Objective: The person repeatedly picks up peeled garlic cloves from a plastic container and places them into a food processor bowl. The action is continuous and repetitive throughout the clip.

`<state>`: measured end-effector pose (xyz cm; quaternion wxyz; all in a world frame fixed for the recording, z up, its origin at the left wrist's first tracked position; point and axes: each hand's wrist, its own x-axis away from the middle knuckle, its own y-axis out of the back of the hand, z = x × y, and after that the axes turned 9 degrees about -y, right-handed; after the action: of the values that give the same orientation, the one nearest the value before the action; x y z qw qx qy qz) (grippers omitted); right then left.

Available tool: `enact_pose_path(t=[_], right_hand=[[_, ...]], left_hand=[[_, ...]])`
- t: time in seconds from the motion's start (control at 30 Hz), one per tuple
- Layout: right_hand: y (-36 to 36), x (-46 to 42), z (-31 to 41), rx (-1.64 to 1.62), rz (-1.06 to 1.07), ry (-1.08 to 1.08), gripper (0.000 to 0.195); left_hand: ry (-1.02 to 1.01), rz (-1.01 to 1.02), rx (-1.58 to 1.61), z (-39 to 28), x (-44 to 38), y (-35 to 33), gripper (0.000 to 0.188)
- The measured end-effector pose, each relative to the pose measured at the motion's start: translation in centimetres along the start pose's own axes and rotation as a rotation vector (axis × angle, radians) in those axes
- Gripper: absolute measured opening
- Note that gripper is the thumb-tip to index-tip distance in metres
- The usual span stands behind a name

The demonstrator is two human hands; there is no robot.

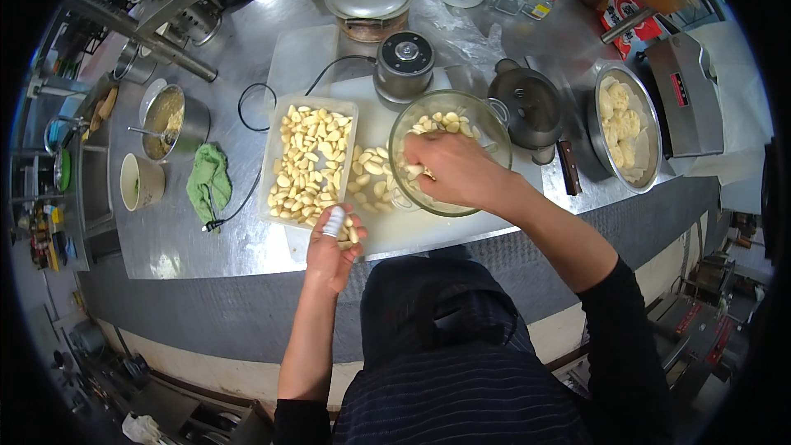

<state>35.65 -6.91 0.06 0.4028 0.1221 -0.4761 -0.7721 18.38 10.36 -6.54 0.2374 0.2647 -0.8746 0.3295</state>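
Note:
My left hand (pixel 332 250), with a white wrap on one finger, holds several peeled garlic cloves (pixel 349 236) at the near right corner of a plastic tub (pixel 266 179) full of cloves. Over the glass bowl (pixel 446 210) reaches my right hand (pixel 454 168), its fingers bent inside the rim around a pale piece that looks like a clove. More cloves (pixel 448 120) lie in the bowl. Between tub and bowl, loose cloves (pixel 373 167) rest on a white cutting board (pixel 432 236).
Behind the bowl stands a corded chopper motor unit (pixel 405 68). A dark lidded pot (pixel 525 105), a wooden-handled knife (pixel 568 167) and a metal bowl of dough-like pieces (pixel 655 161) are to the right. Left are a green cloth (pixel 209 182), a steel pot (pixel 198 120) and a paper cup (pixel 151 182).

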Motion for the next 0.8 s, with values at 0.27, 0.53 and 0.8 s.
enact_pose_path(t=[0.27,0.53,0.8], right_hand=[[-9.9,8.0,3.1,-0.844,0.297,-0.310,0.021],[-17.5,2.8,2.0,-1.660,-0.192,-0.792,0.014],[-17.9,3.7,2.8,-1.678,-0.367,-0.809,0.018]], left_hand=[[-0.693,0.153,-0.853,4.9,-2.6,0.2,0.018],[-1.120,0.178,-1.179,4.9,-8.2,-3.4,0.044],[-1.140,0.277,-1.161,4.8,-7.1,-3.2,0.049]])
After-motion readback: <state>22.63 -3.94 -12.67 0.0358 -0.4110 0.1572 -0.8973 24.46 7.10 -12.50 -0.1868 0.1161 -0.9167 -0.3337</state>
